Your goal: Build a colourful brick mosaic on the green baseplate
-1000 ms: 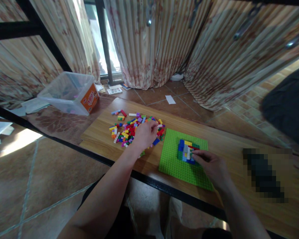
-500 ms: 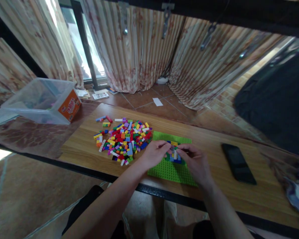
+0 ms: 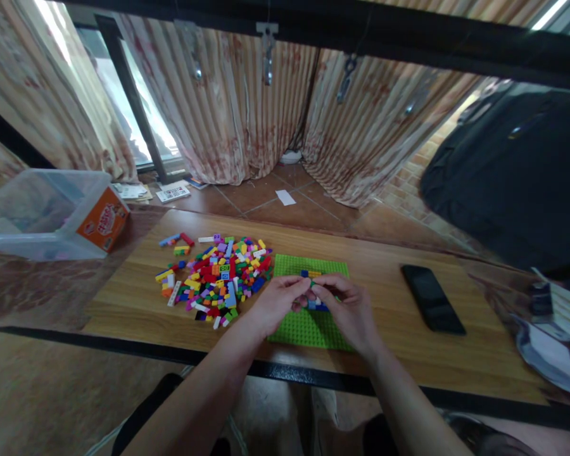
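My two hands meet over one green baseplate (image 3: 299,332), fingertips around one small green brick (image 3: 312,284).
My right hand (image 3: 349,307) pinches that brick; my left hand (image 3: 282,301) is curled against it, though I can't tell whether it grips anything. Largest down: one wooden tabletop (image 3: 133,304), one clear plastic bin (image 3: 52,250) beyond its left end, one brick pile (image 3: 218,272) too jumbled to count, the baseplate beside it, one black smartphone (image 3: 432,299) to the right, and one part-hidden brick build (image 3: 316,306) beneath my fingers.
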Tool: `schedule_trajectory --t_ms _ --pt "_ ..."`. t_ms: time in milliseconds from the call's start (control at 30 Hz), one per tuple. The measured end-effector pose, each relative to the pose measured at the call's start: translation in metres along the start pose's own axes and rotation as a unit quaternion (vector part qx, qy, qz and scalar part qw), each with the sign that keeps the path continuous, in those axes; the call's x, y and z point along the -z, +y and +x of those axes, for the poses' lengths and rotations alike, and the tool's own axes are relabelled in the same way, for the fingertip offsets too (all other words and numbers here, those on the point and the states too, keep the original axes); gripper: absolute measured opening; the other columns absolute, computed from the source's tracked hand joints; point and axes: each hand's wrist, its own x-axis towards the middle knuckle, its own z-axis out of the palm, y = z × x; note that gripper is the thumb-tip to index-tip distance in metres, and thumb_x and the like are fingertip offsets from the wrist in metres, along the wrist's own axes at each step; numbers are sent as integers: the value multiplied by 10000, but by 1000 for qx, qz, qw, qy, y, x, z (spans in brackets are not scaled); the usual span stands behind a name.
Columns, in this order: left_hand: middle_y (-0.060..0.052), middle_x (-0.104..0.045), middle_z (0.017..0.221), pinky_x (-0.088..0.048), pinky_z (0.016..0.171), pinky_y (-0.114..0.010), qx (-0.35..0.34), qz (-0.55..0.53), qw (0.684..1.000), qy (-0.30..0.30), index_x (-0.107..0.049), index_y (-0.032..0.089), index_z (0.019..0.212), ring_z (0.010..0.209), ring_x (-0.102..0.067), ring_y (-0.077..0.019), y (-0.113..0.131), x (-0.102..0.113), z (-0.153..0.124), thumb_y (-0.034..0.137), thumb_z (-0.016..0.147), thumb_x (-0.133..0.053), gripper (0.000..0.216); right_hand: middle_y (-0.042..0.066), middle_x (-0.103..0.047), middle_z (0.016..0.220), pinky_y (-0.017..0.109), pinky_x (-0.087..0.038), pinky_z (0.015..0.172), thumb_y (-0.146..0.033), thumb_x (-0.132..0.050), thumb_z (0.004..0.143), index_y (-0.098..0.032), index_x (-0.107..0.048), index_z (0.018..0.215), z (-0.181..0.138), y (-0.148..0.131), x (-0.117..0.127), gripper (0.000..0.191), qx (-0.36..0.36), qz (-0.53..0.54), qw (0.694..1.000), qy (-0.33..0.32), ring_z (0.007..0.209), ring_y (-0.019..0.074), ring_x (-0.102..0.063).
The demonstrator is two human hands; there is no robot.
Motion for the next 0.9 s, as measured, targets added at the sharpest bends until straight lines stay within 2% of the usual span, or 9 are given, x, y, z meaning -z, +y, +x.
schedule_trajectory --t_ms 167,367,600,733,900 --pt "-10 -601 648 -305 535 -236 -8 33 999 -16 -644 129 697 563 -472 -86 -1 0 0 473 742 -679 348 8 -659 782 304 -463 694 -311 -676 820 -235 -731 812 0 -1 2 94 16 -24 1000 1 749 151 -599" --pt "-14 -623 661 -332 538 -236 -3 89 996 -10 -655 131 700 560 -479 -88 0 -1 -1 392 805 -610 285 29 -679 843 314 -487 700 -337 -698 783 -238 -743 785 3 2 14 108 8 -41 999 -1 792 170 -616" --pt "-14 -639 665 -364 552 -214 9 153 986 61 -687 126 730 562 -483 -79 1 0 3 273 820 -588 199 46 -722 777 318 -483 640 -417 -775 653 -216 -758 729 9 17 44 215 -91 -65 993 49 709 182 -623" --pt "-11 -644 687 -363 549 -209 5 175 983 58 -692 133 759 556 -474 -75 -3 2 5 266 826 -580 187 56 -738 766 337 -492 662 -437 -795 608 -215 -764 719 9 22 49 250 -117 -66 990 33 704 195 -633" --pt "-17 -645 705 -345 538 -214 -7 199 979 49 -689 125 795 560 -476 -82 -12 7 9 284 827 -569 202 54 -745 765 337 -488 663 -424 -772 639 -210 -772 746 7 24 43 239 -122 -80 989 -8 687 191 -637"
